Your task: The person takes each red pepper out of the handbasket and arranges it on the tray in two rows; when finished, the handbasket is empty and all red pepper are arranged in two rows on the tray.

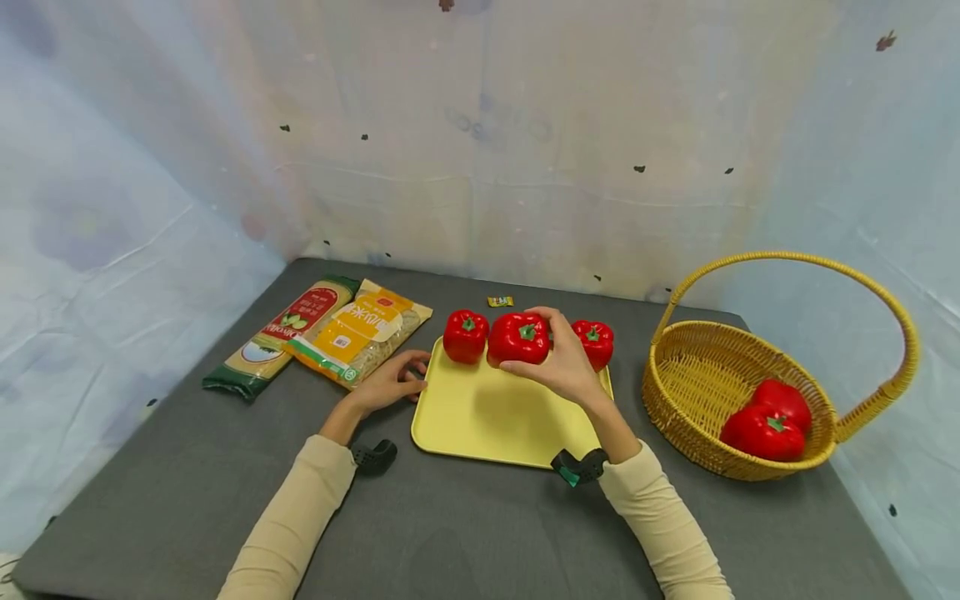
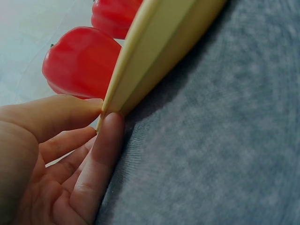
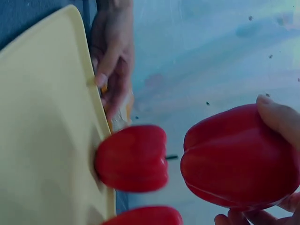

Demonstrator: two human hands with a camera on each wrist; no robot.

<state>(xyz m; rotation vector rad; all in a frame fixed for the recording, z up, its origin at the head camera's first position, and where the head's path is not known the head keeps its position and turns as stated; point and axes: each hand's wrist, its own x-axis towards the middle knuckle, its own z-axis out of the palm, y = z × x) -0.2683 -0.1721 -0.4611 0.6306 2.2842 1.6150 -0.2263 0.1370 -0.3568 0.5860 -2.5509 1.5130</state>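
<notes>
My right hand [image 1: 566,364] grips a red bell pepper [image 1: 517,338] from its right side, holding it up above the yellow tray [image 1: 480,417]. In the right wrist view the held bell pepper [image 3: 239,159] is clear of the tray, thumb and fingertips around it. My left hand [image 1: 390,382] pinches the tray's left rim, thumb and fingers on either side of it, as the left wrist view shows. One red bell pepper [image 1: 466,335] stands at the tray's back left corner, another red bell pepper [image 1: 595,343] at the back right. Part of the tray's back edge is hidden by my right hand.
A wicker basket [image 1: 678,425] with a tall handle stands at the right, with red bell peppers [image 1: 765,429] inside. Left of the tray lie a clear and orange grain bag [image 1: 360,329] and a green-ended package [image 1: 281,337]. Behind the tray is a small yellow packet [image 1: 500,301].
</notes>
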